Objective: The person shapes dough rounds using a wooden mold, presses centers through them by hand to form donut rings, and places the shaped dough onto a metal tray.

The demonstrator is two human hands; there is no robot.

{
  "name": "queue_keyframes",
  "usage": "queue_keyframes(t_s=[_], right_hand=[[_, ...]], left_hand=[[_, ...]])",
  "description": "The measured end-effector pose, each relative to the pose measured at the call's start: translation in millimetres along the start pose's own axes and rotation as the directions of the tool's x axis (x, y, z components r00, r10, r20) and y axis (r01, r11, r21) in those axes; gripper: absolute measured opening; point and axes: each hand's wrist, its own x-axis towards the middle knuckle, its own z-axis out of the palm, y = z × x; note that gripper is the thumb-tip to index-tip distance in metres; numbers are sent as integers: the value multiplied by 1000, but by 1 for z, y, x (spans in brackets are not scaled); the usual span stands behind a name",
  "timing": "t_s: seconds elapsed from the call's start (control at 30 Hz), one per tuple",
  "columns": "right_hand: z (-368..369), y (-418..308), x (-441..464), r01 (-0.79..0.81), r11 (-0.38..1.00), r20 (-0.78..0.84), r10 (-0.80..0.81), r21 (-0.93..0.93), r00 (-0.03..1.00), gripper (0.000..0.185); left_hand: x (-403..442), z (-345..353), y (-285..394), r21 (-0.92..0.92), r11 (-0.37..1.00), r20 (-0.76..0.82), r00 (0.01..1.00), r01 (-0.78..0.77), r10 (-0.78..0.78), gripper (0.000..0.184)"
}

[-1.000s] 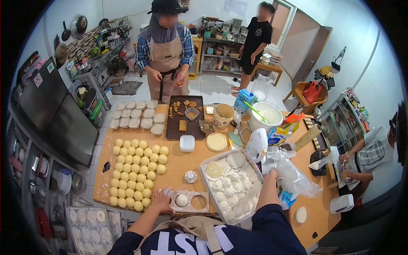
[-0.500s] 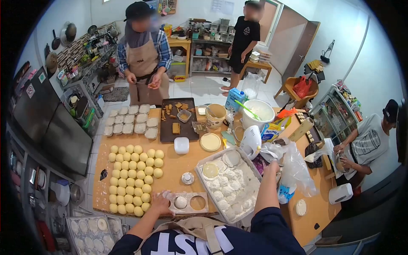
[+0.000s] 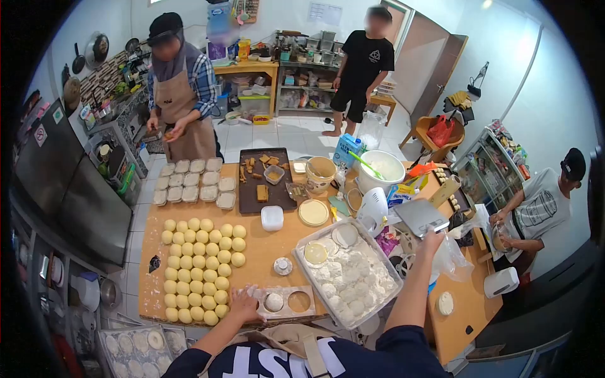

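My left hand (image 3: 243, 306) rests with fingers spread on the left end of a floured board (image 3: 287, 302) with round holes. One hole holds a white ball (image 3: 274, 302); the other shows bare wood. In my right hand (image 3: 433, 239) is a flat silver-grey kitchen scale (image 3: 421, 217), raised and tilted above the table. Between my arms lies a tray (image 3: 302, 268) of flour-covered dough pieces, with round cutters at its far end. Rows of yellow dough balls (image 3: 197, 271) stand left of the board, and a small metal-topped object (image 3: 283, 266) sits beyond it.
Filled square cups (image 3: 191, 194) and a dark baking tray (image 3: 249, 206) stand at the table's far side. A hand mixer (image 3: 372, 211), a white bowl (image 3: 382, 169) and plastic bags are beyond the floured tray. Three other people stand or sit around the room.
The scale has come up out of the clutter in my right hand, and the plastic bag beside it has shifted. The person in the apron has moved left. My left hand stays at the board.
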Motion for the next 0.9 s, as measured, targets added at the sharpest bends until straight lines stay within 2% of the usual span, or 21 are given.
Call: queue_keyframes(t_s=[0.07, 0.17, 0.2, 0.3, 0.33, 0.37, 0.4, 0.47, 0.53, 0.67, 0.83, 0.9], right_hand=[[-8, -10, 22, -17, 998, 79, 11, 68, 997, 33], [7, -54, 24, -27, 997, 56, 23, 76, 998, 32], [5, -45, 50, 126, 990, 36, -129, 60, 991, 30], [15, -46, 108, 274, 932, 32, -274, -238, 961, 38], [23, -53, 124, 324, 817, 52, -342, -476, 938, 38], [35, -52, 135, 340, 858, 20, -361, -385, 932, 29], [46, -46, 155, 422, 829, 55, -433, -367, 900, 29], [69, -42, 182, 472, 781, 98, -476, -410, 874, 31], [95, -45, 193, 416, 740, 117, -421, -529, 899, 32], [137, -25, 217, 454, 700, 200, -418, -551, 886, 32], [156, 31, 249, 570, 431, 344, -495, -700, 798, 40], [158, 64, 268, 592, 321, 389, -514, -739, 764, 46]], left_hand=[[2, 0, 0, 12, 1000, 7, 1000, -2, 2, 112], [5, 4, -1, 23, 1000, 17, 1000, 1, -1, 113], [5, 4, 0, 28, 1000, 22, 1000, 1, -1, 113], [4, 1, 3, 28, 1000, 27, 1000, 7, -8, 113], [4, 1, 4, 26, 1000, 28, 1000, 11, -12, 112], [4, -1, 5, 43, 999, 35, 999, 25, -27, 112], [5, -1, 6, 59, 997, 43, 998, 40, -42, 111], [6, 3, 7, 75, 995, 50, 997, 63, -67, 110], [6, 6, 9, 76, 993, 43, 995, 87, -91, 108], [-1, -3, 19, 74, 988, 26, 990, 138, -140, 106], [5, 25, 13, 14, 984, -48, 983, 178, -178, 108], [1, 5, 22, 33, 980, 20, 980, 195, -196, 111]])
